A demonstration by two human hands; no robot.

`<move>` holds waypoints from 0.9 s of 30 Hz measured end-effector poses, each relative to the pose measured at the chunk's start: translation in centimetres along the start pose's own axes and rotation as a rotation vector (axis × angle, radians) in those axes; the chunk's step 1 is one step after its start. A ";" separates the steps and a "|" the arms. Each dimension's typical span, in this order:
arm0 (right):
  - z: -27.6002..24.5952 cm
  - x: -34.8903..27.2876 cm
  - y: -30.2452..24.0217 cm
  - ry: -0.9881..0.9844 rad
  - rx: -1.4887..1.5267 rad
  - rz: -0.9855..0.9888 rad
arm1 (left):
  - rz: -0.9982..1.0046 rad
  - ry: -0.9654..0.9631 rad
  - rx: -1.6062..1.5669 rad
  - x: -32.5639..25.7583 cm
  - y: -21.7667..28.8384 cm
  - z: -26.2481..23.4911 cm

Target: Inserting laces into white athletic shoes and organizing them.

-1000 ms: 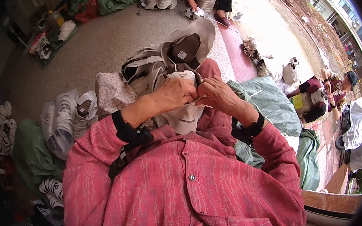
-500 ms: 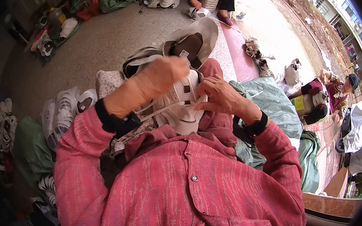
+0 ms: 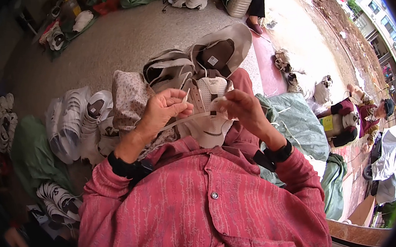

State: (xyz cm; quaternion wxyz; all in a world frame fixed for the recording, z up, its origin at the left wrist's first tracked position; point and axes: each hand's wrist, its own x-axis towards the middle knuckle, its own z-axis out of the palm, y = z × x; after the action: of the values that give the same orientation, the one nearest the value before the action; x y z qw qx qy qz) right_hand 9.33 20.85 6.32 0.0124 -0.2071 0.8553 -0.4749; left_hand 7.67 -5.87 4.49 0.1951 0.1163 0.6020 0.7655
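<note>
A beige shoe upper (image 3: 207, 133) with a perforated tongue lies across my lap. My left hand (image 3: 162, 111) is closed in a pinch on a white shoelace (image 3: 187, 96), whose end stands up between thumb and fingers. Another length of lace runs across the upper below that hand. At the upper's right edge, my right hand (image 3: 247, 111) has its thumb and fingers pressed together; what they hold is blurred. Just beyond the tongue rests the brown-lined opening of a shoe upper (image 3: 245, 36), beside a second upper with a dark lining (image 3: 168, 68).
Stacked white uppers (image 3: 70, 120) and a green sack (image 3: 34, 145) stand to my left. A grey-green woven sack (image 3: 294, 123) bulges at my right. Another person (image 3: 256, 1) sits far ahead among shoe uppers; one more person (image 3: 365, 110) sits at the far right.
My left hand has come down and left from over the tongue, holding the lace. My right hand has shifted slightly right and down. The distant person ahead now handles a white upper.
</note>
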 end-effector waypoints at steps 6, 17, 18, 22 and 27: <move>-0.5 0.1 -0.6 0.214 0.757 0.272 | -0.206 -0.187 0.161 -0.4 -1.3 1.1; 0.4 -1.0 -2.1 -0.163 0.225 0.204 | 0.224 0.034 0.757 -0.7 -1.7 2.6; 0.4 -1.0 -1.9 -0.159 0.226 0.203 | 0.231 0.017 0.769 -0.7 -1.7 2.8; 0.4 -0.6 -1.7 -0.194 0.098 0.109 | 0.233 0.001 0.841 -0.7 -1.1 2.9; 0.7 -0.3 -1.6 -0.187 0.122 0.116 | 0.307 -0.001 0.862 -0.1 -1.6 2.8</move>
State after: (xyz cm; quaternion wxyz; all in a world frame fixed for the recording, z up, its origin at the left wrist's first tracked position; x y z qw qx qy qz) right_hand 10.34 19.62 7.17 0.1319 -0.1996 0.8304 -0.5033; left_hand 9.19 -3.19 3.68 0.0135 0.2748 0.8415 0.4649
